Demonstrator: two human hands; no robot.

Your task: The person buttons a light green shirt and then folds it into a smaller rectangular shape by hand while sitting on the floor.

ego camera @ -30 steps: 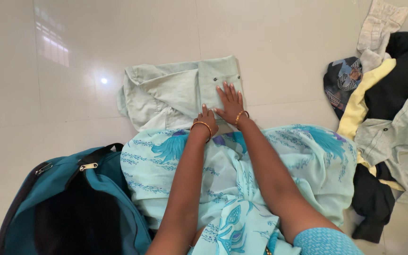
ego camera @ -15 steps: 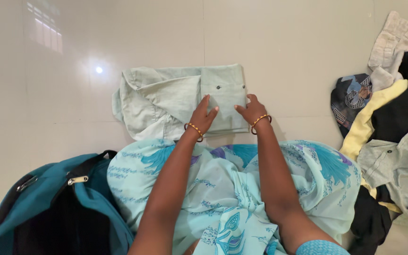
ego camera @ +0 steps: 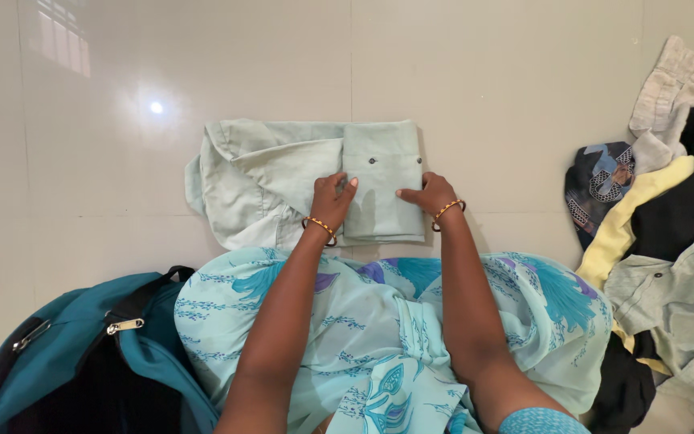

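A pale green shirt (ego camera: 283, 173) lies partly folded on the white tiled floor in front of my lap. Its right part is folded into a narrow panel (ego camera: 381, 161) with small dark buttons. My left hand (ego camera: 331, 201) grips the left edge of that panel, fingers curled over the cloth. At the panel's right edge my right hand (ego camera: 429, 195) pinches the fabric. Both wrists wear gold bangles. My lap is covered by a light turquoise patterned garment (ego camera: 395, 321).
An open teal backpack (ego camera: 90, 362) sits at the lower left beside my knee. A heap of clothes (ego camera: 668, 225) in black, yellow, beige and grey-green lies on the floor at the right. Bare glossy tiles (ego camera: 483, 72) stretch beyond the shirt.
My hands moved from pressing flat on the shirt near the lap to either side of the folded panel, and both now hold its edges. The panel looks neater and squarer.
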